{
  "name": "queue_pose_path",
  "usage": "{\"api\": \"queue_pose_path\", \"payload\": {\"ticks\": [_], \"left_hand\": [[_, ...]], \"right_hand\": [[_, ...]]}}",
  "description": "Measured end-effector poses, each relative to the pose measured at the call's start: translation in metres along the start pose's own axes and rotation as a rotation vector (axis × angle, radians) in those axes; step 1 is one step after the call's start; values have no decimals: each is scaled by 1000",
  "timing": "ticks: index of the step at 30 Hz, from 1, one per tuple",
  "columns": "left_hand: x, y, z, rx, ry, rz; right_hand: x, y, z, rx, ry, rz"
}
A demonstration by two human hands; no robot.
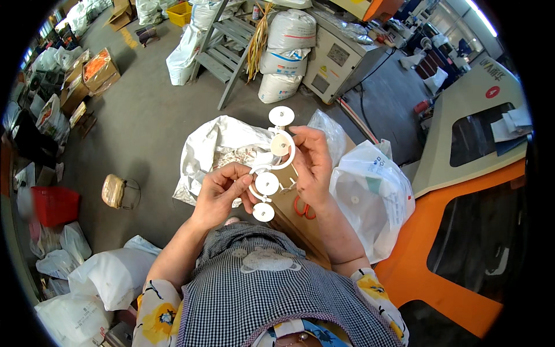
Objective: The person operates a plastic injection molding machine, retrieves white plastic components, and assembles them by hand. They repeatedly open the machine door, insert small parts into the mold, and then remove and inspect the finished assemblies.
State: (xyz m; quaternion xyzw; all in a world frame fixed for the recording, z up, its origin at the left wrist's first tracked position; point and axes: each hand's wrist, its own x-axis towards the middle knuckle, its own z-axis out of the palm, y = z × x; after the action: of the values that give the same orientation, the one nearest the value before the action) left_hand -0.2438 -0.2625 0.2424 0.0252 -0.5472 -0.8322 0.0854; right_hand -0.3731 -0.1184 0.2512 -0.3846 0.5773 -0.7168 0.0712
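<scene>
Between my hands is a white plastic moulding, an S-curved runner with several round discs along it. The fingers and thumb of my left hand pinch its lower part. My right hand grips the curve near the upper discs, its fingers partly behind the piece. Beneath lies an open white woven sack with small whitish plastic bits inside. Orange-handled scissors rest on brown cardboard, just below my right hand. Beside that hand stands a translucent white plastic bag with a few pale pieces in it.
An orange and grey machine stands close on my right. Ahead are stacked full sacks, a step ladder and a grey cabinet. To the left are a small stool, a red bin and white bags.
</scene>
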Motion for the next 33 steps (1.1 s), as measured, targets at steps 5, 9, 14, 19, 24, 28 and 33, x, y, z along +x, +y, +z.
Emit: {"api": "queue_pose_path", "payload": {"ticks": [5, 9, 14, 19, 24, 28, 33], "left_hand": [[-1, 2, -4, 29, 24, 22], [-2, 3, -7, -21, 44, 10], [-4, 5, -9, -49, 58, -19], [-6, 6, -9, -32, 83, -28], [-7, 7, -9, 91, 53, 39], [-9, 2, -6, 180, 41, 130], [-9, -3, -5, 258, 34, 218]], "right_hand": [[7, -2, 6, 67, -64, 3], [11, -3, 10, 49, -84, 7], [14, -1, 13, 103, -90, 44], [14, 4, 13, 59, -66, 57], [13, 4, 7, 50, -163, -52], [11, -2, 1, 35, -222, -199], [9, -9, -1, 18, -244, -273]]}}
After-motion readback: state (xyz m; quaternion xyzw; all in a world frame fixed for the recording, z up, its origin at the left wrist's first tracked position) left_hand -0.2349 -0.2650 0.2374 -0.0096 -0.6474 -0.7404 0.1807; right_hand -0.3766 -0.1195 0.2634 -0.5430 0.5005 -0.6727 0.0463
